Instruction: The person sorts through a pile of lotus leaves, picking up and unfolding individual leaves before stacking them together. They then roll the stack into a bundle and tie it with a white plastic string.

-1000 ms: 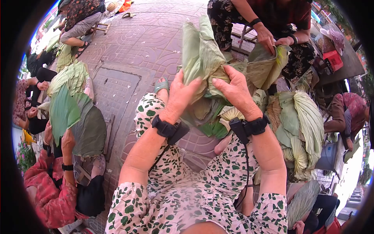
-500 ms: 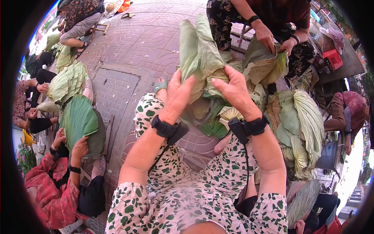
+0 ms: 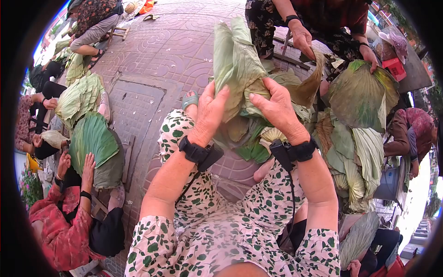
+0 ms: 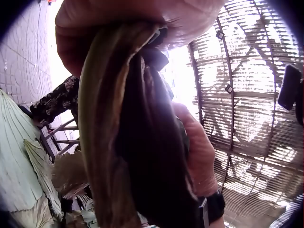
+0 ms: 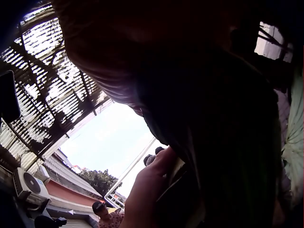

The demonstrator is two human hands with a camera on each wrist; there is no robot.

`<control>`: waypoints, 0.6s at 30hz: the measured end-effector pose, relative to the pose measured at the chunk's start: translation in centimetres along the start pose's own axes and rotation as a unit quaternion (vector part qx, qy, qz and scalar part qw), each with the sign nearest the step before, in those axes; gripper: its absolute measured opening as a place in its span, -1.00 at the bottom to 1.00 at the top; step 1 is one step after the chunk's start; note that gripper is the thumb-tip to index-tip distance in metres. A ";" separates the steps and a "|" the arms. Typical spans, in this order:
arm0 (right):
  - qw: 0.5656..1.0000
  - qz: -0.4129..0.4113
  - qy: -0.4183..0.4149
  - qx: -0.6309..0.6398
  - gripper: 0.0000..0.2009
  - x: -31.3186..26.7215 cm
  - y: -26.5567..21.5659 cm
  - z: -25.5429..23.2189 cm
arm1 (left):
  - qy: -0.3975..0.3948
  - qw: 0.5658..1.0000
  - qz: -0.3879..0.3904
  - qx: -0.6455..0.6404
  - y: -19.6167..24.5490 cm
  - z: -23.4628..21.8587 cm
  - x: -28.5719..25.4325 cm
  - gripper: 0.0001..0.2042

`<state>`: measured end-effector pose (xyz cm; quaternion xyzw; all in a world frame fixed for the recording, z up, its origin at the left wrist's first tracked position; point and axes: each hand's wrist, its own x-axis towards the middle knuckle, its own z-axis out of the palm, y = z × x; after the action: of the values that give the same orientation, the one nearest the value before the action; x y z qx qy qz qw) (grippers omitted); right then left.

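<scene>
Both hands hold a bundle of large pale green leaves [image 3: 236, 69] upright in front of the body. The left hand [image 3: 210, 111] grips its lower left side, thumb on the near face, fingers behind. The right hand [image 3: 278, 108] pinches the lower right edge, thumb in front. In the left wrist view the folded leaf edges [image 4: 107, 118] hang below the left hand [image 4: 137, 23], with the right hand [image 4: 197, 152] beyond them. The right wrist view is dark; the left hand [image 5: 147, 190] shows behind the bundle.
Leaf stacks lie at the right [image 3: 364, 152] and far left [image 3: 80, 99]. Opposite, a seated person holds a broad leaf [image 3: 357, 94]. At the left, a person in red [image 3: 62, 231] handles a green leaf [image 3: 94, 141]. Loose leaves [image 3: 249, 150] lie below the hands.
The person opposite has parted their hands and moved a broad leaf to the right. The person in red has lowered their green leaf. My hands and bundle have barely moved.
</scene>
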<state>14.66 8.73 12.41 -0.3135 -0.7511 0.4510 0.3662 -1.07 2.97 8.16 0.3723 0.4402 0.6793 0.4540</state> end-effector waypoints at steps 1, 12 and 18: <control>1.000 0.000 -0.001 -0.002 -0.68 -0.1 -0.1 0.0 | -0.003 1.000 -0.002 0.001 0.0 0.0 0.0 -0.68; 1.000 0.014 -0.001 0.025 -0.67 -0.2 0.0 0.3 | -0.002 0.998 0.006 0.065 0.1 0.1 -0.2 -0.69; 1.000 -0.002 0.000 -0.007 -0.66 -0.3 -0.1 0.3 | -0.004 0.998 0.003 0.060 0.1 -0.1 -0.1 -0.69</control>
<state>14.51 8.33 12.34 -0.3144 -0.7553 0.4446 0.3647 -1.13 2.81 8.18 0.4033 0.4772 0.6515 0.4303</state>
